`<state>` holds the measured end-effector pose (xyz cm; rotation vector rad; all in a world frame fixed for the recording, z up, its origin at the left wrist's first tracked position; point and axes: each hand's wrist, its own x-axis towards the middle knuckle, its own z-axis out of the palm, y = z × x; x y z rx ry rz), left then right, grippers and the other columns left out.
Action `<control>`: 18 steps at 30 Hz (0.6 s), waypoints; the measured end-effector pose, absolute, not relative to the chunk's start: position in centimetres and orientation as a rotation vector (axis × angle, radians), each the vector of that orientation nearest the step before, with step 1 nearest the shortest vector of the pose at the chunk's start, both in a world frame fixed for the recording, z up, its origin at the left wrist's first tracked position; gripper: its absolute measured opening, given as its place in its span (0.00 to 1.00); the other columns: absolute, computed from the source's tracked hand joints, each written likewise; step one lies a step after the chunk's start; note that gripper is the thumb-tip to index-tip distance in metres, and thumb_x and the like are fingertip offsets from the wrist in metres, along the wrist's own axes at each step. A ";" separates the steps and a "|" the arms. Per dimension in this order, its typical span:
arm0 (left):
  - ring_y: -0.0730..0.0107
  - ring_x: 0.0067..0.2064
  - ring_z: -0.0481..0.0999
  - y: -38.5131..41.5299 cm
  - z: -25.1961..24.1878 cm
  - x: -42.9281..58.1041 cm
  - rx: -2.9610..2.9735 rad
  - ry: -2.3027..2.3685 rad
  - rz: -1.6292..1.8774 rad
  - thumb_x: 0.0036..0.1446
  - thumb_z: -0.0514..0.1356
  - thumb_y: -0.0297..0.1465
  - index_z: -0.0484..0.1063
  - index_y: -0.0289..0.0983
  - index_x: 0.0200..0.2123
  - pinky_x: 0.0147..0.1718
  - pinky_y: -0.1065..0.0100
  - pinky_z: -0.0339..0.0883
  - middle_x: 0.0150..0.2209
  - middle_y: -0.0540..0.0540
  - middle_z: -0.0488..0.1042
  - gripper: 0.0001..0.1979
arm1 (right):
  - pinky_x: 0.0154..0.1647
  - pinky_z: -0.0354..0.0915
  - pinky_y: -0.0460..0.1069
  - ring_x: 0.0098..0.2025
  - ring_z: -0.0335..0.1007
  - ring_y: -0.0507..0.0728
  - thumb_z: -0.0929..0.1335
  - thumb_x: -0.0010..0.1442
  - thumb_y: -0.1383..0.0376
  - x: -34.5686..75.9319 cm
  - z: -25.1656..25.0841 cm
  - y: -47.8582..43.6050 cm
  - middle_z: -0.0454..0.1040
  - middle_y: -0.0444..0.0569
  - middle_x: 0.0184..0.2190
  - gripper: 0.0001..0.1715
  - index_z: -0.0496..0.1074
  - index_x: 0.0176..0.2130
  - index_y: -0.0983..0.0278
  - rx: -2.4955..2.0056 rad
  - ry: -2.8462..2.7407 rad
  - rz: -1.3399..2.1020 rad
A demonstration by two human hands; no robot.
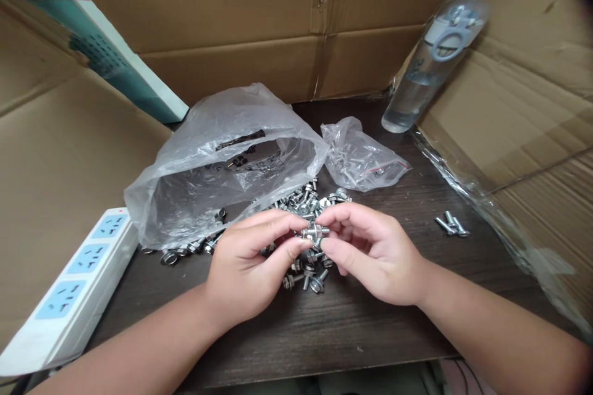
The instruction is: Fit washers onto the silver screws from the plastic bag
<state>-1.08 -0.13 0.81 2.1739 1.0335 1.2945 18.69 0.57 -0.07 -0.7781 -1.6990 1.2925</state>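
My left hand point(250, 259) and my right hand point(375, 253) meet above the dark wood table, their fingertips pinching a steel bolt with washers point(315, 232) from either end. Beneath and behind the hands lies a loose heap of similar bolts point(306, 278), partly hidden by my fingers. Some of the heap spills toward the mouth of a large clear plastic bag point(217, 166), which lies on its side to the left. A small clear zip bag point(359, 157) holding more hardware sits just beyond my right hand.
A small group of bolts point(451, 226) lies apart on the right of the table. A white power strip point(74, 284) lies at the left edge. A clear water bottle point(430, 68) leans at the back right. Brown cardboard panels point(231, 12) stand around the table's back and sides.
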 end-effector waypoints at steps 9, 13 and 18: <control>0.76 0.33 0.77 -0.1 0.9 -1.0 2.180 0.999 1.282 0.54 0.65 0.21 0.76 0.35 0.38 0.34 0.78 0.71 0.32 0.48 0.78 0.07 | 0.23 0.62 0.43 0.22 0.63 0.46 0.68 0.62 0.70 18.5 -0.7 0.6 0.67 0.41 0.25 0.05 0.69 0.40 0.66 -0.773 -1.699 1.253; 0.76 0.33 0.77 -0.1 0.8 -1.1 2.260 0.946 1.284 0.53 0.65 0.19 0.76 0.33 0.38 0.35 0.77 0.72 0.32 0.47 0.78 0.08 | 0.23 0.60 0.43 0.21 0.61 0.46 0.66 0.64 0.68 18.5 -0.3 0.7 0.66 0.40 0.22 0.04 0.70 0.37 0.67 -0.781 -1.753 1.252; 0.75 0.34 0.77 -0.1 0.7 -1.1 2.348 0.885 1.275 0.53 0.64 0.18 0.76 0.32 0.39 0.36 0.77 0.72 0.33 0.45 0.78 0.10 | 0.26 0.60 0.46 0.21 0.61 0.48 0.60 0.70 0.62 18.8 -0.1 1.0 0.64 0.42 0.17 0.25 0.65 0.22 0.66 -0.857 -1.907 1.215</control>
